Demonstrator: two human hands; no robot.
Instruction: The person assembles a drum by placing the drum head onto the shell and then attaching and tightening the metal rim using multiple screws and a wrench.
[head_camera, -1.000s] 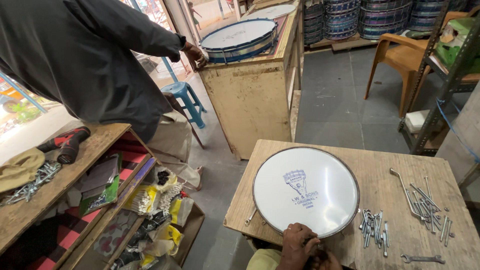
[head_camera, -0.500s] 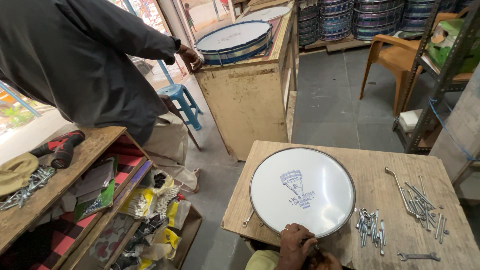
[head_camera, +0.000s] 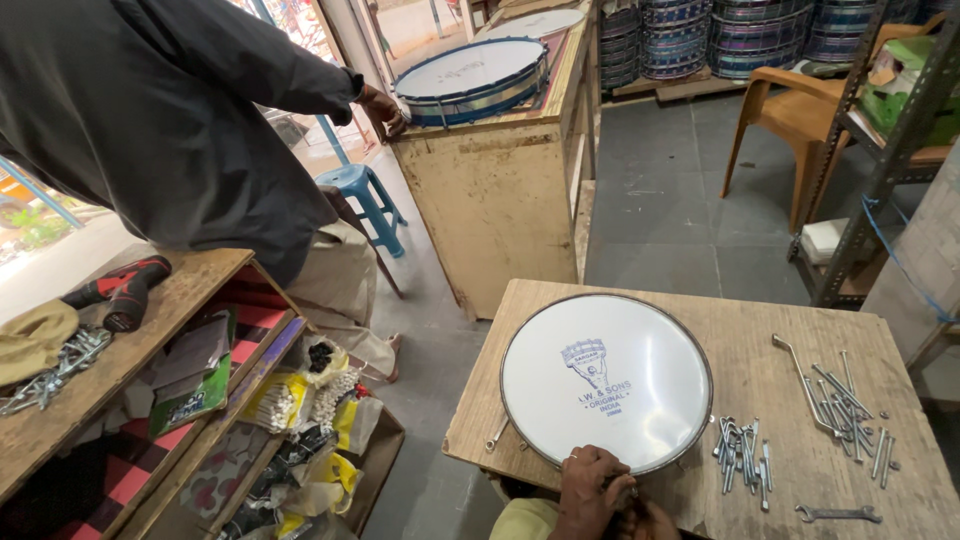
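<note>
A round white-skinned drum (head_camera: 606, 380) with a metal rim and a blue printed emblem lies flat on a wooden table (head_camera: 780, 340). My left hand (head_camera: 590, 485) sits at the drum's near rim with its fingers curled over the edge. My right hand (head_camera: 652, 520) is close beside it at the frame's bottom edge and mostly cut off, so what it holds is hidden. A heap of short bolts (head_camera: 742, 455) lies just right of my hands.
Long hooked rods (head_camera: 840, 400) and a spanner (head_camera: 838, 514) lie on the table's right side. Another person (head_camera: 150, 110) in a dark shirt touches a blue-rimmed drum (head_camera: 470, 78) on a wooden cabinet (head_camera: 500, 200). A cluttered workbench (head_camera: 130, 340) stands left, an orange chair (head_camera: 790, 115) and a metal rack (head_camera: 880, 170) right.
My view has drifted slightly; both my hands stay at the drum's near rim. The other person keeps a hand at the blue-rimmed drum.
</note>
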